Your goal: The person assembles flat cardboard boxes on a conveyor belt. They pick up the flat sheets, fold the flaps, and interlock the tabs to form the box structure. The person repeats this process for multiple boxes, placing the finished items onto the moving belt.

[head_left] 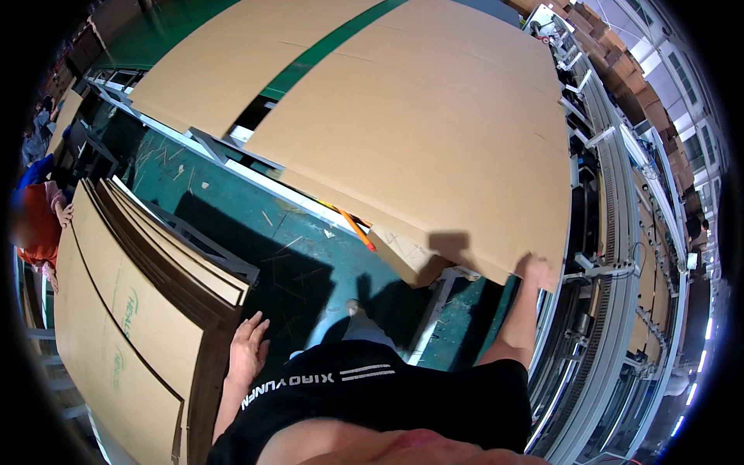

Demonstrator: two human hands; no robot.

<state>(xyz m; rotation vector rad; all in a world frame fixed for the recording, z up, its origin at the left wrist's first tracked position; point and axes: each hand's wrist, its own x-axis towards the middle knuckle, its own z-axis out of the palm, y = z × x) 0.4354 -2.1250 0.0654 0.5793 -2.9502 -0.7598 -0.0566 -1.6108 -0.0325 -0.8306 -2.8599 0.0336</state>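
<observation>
A large brown cardboard sheet (457,124) lies flat on a machine bed in front of me. At its near right corner, my right hand (536,271) is closed, with the fingers curled over the sheet's edge. My left hand (249,346) hangs beside the tall stack of cardboard sheets (132,325) at my left. Its fingers are stretched out and hold nothing; whether they touch the stack's edge I cannot tell. An orange strap-like strip (356,229) sticks out from under the near edge of the large sheet, by a folded cardboard flap (399,252).
A second cardboard sheet (209,66) lies farther left on the bed. Metal rails and rollers (612,256) run along my right. A white frame bar (232,167) crosses above the green floor (291,256). Behind the left stack stands a person in an orange top (39,225).
</observation>
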